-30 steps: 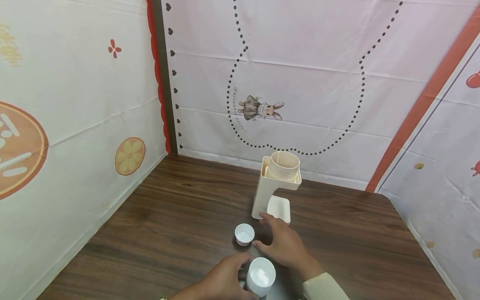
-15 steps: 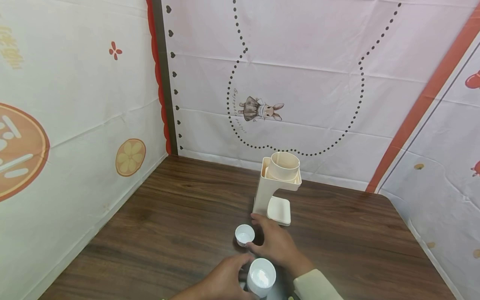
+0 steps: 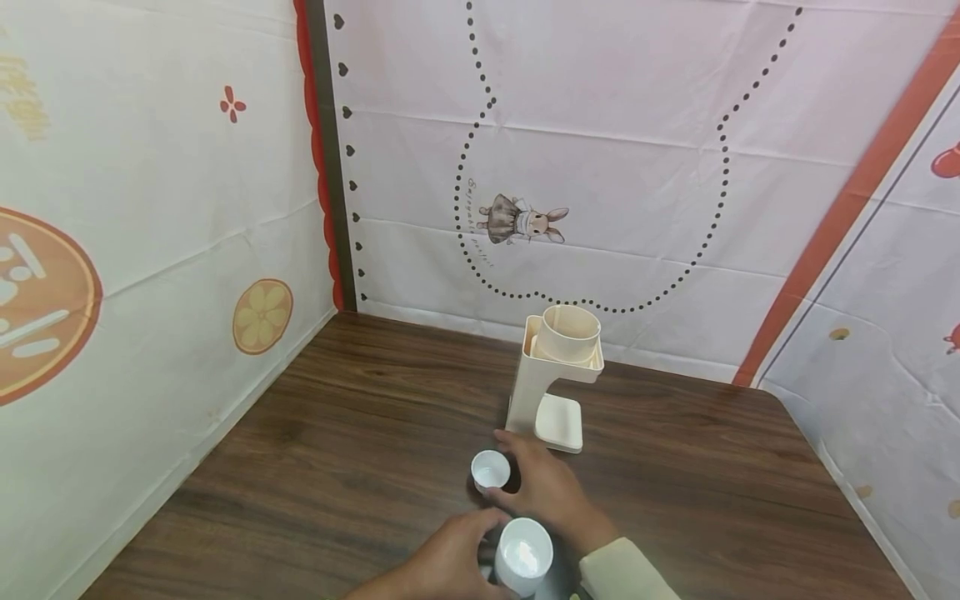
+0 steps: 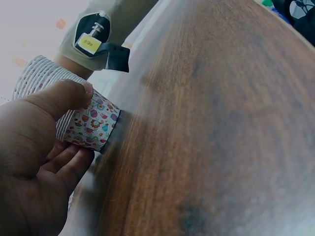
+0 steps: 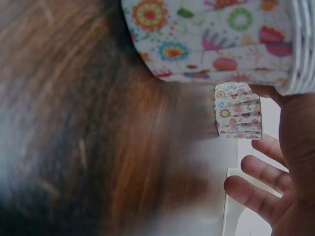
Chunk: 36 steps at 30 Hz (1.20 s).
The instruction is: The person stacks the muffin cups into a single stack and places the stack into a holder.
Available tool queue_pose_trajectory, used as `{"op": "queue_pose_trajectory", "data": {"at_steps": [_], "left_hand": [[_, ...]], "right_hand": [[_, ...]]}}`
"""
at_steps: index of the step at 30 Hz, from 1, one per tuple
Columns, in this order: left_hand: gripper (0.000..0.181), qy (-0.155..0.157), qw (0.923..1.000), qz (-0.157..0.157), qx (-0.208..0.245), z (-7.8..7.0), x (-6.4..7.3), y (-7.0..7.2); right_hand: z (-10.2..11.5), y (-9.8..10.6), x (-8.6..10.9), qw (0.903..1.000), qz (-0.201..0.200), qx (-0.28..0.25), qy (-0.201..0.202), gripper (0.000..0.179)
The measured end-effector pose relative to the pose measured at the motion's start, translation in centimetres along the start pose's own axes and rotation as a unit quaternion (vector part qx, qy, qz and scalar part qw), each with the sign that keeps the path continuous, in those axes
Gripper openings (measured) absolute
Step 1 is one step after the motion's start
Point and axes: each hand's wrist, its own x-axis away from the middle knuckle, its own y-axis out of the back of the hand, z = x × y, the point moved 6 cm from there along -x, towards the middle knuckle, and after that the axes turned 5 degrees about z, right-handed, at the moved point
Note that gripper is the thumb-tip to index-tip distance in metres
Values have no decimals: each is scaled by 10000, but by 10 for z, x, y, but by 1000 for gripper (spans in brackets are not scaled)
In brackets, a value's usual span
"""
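My left hand (image 3: 446, 557) grips a stack of white paper baking cups (image 3: 524, 557) at the table's near side. In the left wrist view its thumb lies across the nested rims, and the outer cup (image 4: 93, 122) carries a flower print. A single paper baking cup (image 3: 491, 469) stands upright on the table just beyond the stack. My right hand (image 3: 546, 487) is at this cup's right side, thumb near and fingers far. The right wrist view has its fingers (image 5: 251, 194) spread and relaxed beside the printed single cup (image 5: 239, 112).
Behind the right hand stands a cream plastic stand (image 3: 528, 392) with a round open tube (image 3: 568, 333) on top and a flat square base (image 3: 559, 421). Dark wood tabletop (image 3: 360, 417) runs back to printed cloth walls (image 3: 615, 208).
My right hand has moved left, from beside the single cup to around its right edge. The left hand and the stack stay in place.
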Motion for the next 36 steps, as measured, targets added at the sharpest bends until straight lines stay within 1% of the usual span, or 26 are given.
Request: {"op": "queue_pose_trajectory", "data": {"at_steps": [3, 7, 11, 16, 22, 25, 31, 36], "left_hand": [[53, -51, 10000, -24, -2, 0, 0, 0], [54, -72, 9999, -53, -62, -1, 0, 0], [55, 39, 10000, -26, -44, 1, 0, 0], [58, 152, 9998, -93, -120, 1, 0, 1], [56, -27, 9992, -206, -329, -2, 1, 1], [56, -49, 9990, -204, -403, -2, 1, 0], [55, 138, 9995, -117, -261, 0, 0, 0], [55, 235, 9996, -124, -134, 0, -1, 1]], "right_hand": [[1, -1, -2, 9999, -46, 100, 6, 83], [1, -2, -2, 9999, -112, 63, 15, 82], [-2, 3, 1, 9999, -162, 33, 22, 81], [-6, 14, 3, 9996, -273, 54, -13, 80], [-10, 25, 9, 9985, -504, 214, -45, 78], [-9, 33, 14, 9979, -577, 290, -78, 79], [-5, 51, 27, 9968, -742, 269, -114, 79], [4, 66, 39, 9965, -784, 295, 5, 81]]}}
